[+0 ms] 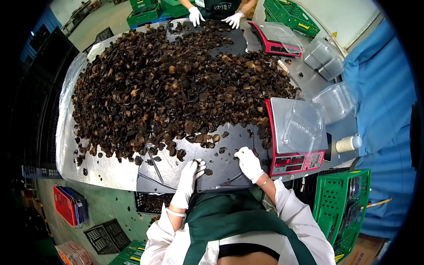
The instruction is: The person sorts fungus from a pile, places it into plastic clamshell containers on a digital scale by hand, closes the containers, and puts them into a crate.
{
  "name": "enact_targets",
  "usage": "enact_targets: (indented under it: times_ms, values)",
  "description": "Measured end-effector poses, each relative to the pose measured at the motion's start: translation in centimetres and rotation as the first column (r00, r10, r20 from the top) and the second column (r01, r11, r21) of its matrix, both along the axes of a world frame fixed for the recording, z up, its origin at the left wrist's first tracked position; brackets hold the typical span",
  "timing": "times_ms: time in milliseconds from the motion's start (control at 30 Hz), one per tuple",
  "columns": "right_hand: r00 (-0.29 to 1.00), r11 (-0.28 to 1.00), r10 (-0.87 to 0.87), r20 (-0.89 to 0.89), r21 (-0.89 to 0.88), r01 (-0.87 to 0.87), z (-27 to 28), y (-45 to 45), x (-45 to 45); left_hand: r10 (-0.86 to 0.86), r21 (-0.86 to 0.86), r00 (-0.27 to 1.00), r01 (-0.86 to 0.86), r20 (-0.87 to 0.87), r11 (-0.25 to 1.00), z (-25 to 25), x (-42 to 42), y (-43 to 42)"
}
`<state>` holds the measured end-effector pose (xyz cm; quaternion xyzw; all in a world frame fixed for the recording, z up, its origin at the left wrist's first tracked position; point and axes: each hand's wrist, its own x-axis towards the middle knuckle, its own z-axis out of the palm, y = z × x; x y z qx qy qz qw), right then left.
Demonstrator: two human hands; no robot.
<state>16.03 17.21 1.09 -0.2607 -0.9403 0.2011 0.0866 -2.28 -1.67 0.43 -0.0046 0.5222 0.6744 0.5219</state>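
A broad heap of dark brown, wrinkled fungus-like pieces (176, 88) covers much of the metal table (110, 170). Near the front edge, my left hand (190, 176), in a white glove, has its fingers curled round a small dark piece, with another loose piece (208, 172) beside them. My right hand (250, 164), also gloved in white, rests over the dark mat to the left of the near red scale (297, 128). Its fingers are bent together, and what they hold, if anything, is too small to make out. A clear plastic tray (304, 128) lies on that scale.
Across the table are a co-worker's gloved hands (195, 16). A second red scale (278, 39) stands at the back right. Clear trays (324, 57) and a cream-lidded bottle (349, 144) line the right side. Green crates (342, 207) stand at the lower right.
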Motion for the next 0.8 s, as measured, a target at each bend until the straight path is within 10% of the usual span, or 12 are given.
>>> enact_targets:
  times_ms: [67, 100, 167, 200, 267, 333, 367, 433, 533, 600, 667, 800]
  values:
    - [0.979, 0.999, -0.02, -0.203, -0.036, 0.013, -0.1, -0.4, -0.1, 0.008, 0.087, 0.998, -0.014, 0.068, 0.996, 0.2, -0.7, -1.3]
    - [0.963, 0.863, -0.164, -0.215, -0.503, 0.034, 0.5, -1.1, -0.4, -0.016, 0.145, 0.996, 0.004, 0.082, 0.989, 0.3, -1.2, -2.0]
    - [0.94, 0.234, -0.331, -0.077, -0.972, 0.002, 2.3, -1.7, -0.8, -0.107, 0.188, 0.994, 0.106, -0.006, 0.976, 2.1, -2.4, -4.1]
    - [0.929, 0.173, -0.362, -0.081, -0.985, -0.018, 2.9, -1.9, -0.6, -0.19, 0.204, 0.975, 0.21, -0.115, 0.956, 2.4, -3.4, -5.9]
    - [0.88, 0.424, -0.433, -0.195, -0.906, 0.008, 7.3, -1.6, -0.5, -0.524, -0.069, 0.713, 0.561, -0.466, 0.825, 4.8, -6.1, -10.0]
    - [0.876, 0.963, -0.198, -0.439, -0.255, 0.09, 12.9, 1.3, 0.9, -0.637, -0.455, 0.536, 0.446, -0.553, 0.771, 5.3, -6.6, -14.0]
    - [0.861, 0.943, -0.197, -0.469, 0.149, 0.297, 15.5, 4.6, 3.0, -0.591, -0.533, 0.506, 0.274, -0.628, 0.801, 5.8, -6.5, -14.0]
    - [0.791, 0.883, -0.394, -0.469, 0.045, 0.466, 15.9, 7.2, 6.1, -0.392, -0.445, 0.487, 0.007, -0.78, 0.895, 5.9, -5.1, -11.9]
    - [0.857, 0.884, -0.427, -0.288, 0.066, 0.463, 12.9, 11.4, 11.0, -0.369, -0.36, 0.277, 0.086, -0.887, 0.929, 5.9, -2.3, -6.2]
    - [0.91, 0.802, -0.393, -0.13, 0.436, 0.408, 14.0, 10.4, 10.1, -0.413, -0.399, 0.013, 0.228, -0.911, 0.888, 4.9, -0.5, -2.8]
    - [0.914, 0.875, -0.359, -0.188, 0.273, 0.399, 16.3, 9.4, 6.6, -0.358, -0.399, -0.181, 0.329, -0.916, 0.856, 1.7, 0.9, -0.8]
    - [0.951, 0.997, -0.072, -0.3, -0.032, 0.065, 17.2, 9.1, -3.8, -0.226, -0.265, -0.159, 0.301, -0.961, 0.916, 0.9, -0.6, 2.8]
